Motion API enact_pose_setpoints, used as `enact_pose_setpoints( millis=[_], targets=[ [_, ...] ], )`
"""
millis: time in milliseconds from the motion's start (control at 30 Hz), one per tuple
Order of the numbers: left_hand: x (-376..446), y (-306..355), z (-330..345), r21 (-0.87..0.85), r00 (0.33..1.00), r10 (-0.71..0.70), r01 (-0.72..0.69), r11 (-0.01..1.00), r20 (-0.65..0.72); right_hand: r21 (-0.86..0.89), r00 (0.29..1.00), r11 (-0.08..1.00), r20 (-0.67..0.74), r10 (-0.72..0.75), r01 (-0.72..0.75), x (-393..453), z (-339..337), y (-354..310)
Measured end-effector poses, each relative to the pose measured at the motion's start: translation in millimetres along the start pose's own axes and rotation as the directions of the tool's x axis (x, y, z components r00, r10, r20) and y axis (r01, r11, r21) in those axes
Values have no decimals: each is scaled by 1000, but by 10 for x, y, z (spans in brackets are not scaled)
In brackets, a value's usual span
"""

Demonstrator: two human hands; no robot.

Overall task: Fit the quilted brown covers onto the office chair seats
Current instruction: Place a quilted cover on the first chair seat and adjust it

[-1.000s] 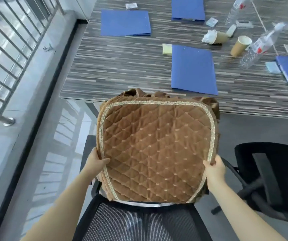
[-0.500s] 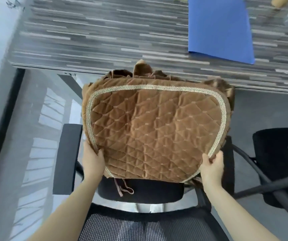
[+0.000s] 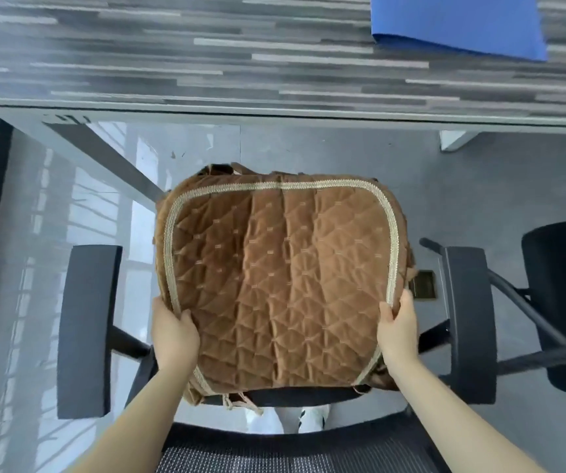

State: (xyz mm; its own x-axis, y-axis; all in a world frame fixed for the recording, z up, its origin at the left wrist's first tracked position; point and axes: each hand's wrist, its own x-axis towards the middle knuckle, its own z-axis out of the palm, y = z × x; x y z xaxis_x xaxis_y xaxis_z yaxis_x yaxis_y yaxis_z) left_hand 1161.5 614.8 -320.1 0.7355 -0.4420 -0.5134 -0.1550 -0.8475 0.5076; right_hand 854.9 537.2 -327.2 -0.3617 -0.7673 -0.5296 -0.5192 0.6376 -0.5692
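A table [image 3: 206,52] with a striped grey wood pattern runs across the top, at 12 o'clock, and a blue folder [image 3: 459,22] lies on it toward 1 o'clock. Under the table edge the floor [image 3: 309,148] is grey and glossy, with bright window reflections on it at 9 o'clock. A second black chair [image 3: 561,285] stands at 3 o'clock.

In the centre is the office chair, seen from above: its two black armrests, one at 9 o'clock [image 3: 87,329] and one at 3 o'clock [image 3: 469,322], and its mesh backrest [image 3: 292,452] at 6 o'clock.

The quilted brown cover [image 3: 274,281] lies over the seat between the armrests. It has a diamond stitching, a beige braid along the border, and some long folds from front to back. Thin ties hang at its near edge.

The left hand [image 3: 174,336] grips the near left edge of the cover, thumb on top. The right hand [image 3: 399,327] grips the near right edge in the same way.
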Motion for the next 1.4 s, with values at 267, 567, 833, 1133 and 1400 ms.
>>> enact_pose_setpoints(
  millis=[267,567,833,1133,1400],
  targets=[
    [355,-132,149,103,995,93,-96,990,33,-17,994,994,33,105,-105,279,91,270],
    [390,-393,247,337,998,64,-64,939,13,-131,992,987,65,104,-95,312,180,509],
    [388,-274,234,249,961,277,-274,929,27,-212,992,972,-57,-116,102,171,98,388],
    [607,-293,496,292,994,-44,13,956,99,-338,976,938,163,141,-79,554,262,261],
    [775,-66,469,268,991,123,-106,958,-44,-163,997,983,5,82,-80,654,290,38]
  ],
)
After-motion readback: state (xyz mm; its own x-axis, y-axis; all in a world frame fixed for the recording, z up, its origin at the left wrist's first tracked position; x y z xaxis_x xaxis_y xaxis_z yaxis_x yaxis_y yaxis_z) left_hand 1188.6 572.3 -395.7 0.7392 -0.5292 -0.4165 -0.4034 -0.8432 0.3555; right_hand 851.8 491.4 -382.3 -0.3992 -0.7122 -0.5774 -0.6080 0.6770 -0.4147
